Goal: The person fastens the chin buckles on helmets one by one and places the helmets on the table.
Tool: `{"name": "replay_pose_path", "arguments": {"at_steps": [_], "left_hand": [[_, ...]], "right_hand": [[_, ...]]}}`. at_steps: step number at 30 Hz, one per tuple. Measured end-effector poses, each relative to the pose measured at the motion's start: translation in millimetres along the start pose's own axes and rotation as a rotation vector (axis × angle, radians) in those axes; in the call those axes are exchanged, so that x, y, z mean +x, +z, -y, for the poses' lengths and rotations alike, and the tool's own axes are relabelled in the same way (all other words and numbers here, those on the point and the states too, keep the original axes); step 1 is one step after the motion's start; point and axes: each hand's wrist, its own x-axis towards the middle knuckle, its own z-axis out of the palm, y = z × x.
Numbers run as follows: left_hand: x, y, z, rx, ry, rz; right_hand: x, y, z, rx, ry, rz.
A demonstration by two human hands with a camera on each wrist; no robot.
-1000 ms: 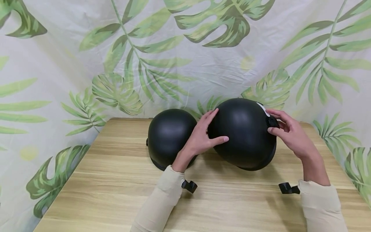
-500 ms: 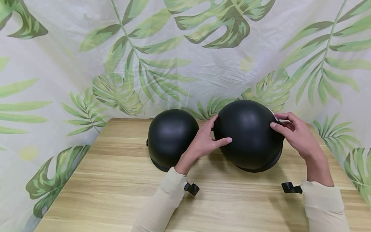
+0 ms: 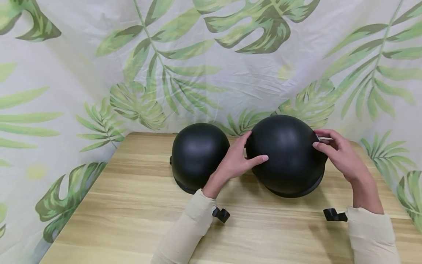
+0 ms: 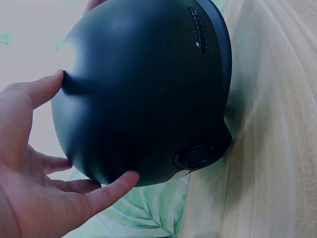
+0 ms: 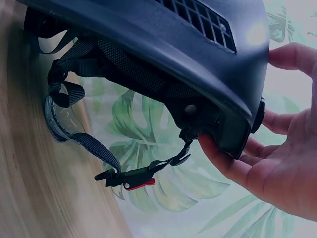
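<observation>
A black helmet (image 3: 285, 156) is held tilted between both hands at the right of the table. Against its left side my left hand (image 3: 235, 159) is spread, thumb on the front and fingers behind; the left wrist view shows the fingertips on the shell (image 4: 133, 99). My right hand (image 3: 339, 152) grips the right edge, one finger hooked under the rim and the thumb on the shell. From the underside hang a chin strap (image 5: 99, 148) and a buckle (image 5: 131, 179) with a red tab. A second black helmet (image 3: 199, 157) stands dome up beside my left wrist.
The wooden table (image 3: 125, 212) ends in front of a leaf-patterned cloth backdrop (image 3: 230, 84). Black camera mounts stick out from both wrists, at the left sleeve (image 3: 221, 215) and the right sleeve (image 3: 334, 215).
The held helmet has moved slightly right and turned, so its side knob and white mark have gone out of sight in the head view. Both hands have moved along with it.
</observation>
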Motion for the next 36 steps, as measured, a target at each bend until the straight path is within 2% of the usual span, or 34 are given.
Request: {"name": "replay_pose_path", "arguments": {"at_steps": [8,16,29,36], "left_hand": [[-0.1,0.6,-1.0,-0.015,-0.006,-0.003],[-0.7,-1.4,0.3,-0.007,0.005,-0.01],[1.2,0.2,2.2,-0.022,0.009,-0.024],[1.3,-1.5,2.4,-0.019,0.019,-0.005]], "right_hand": [[0.3,-1,0,-0.034,-0.005,0.013],[-0.2,-1,2,-0.067,0.012,0.082],[0.1,1,10,-0.119,0.024,0.081],[1.4,5,15,-0.181,0.043,0.146]]}}
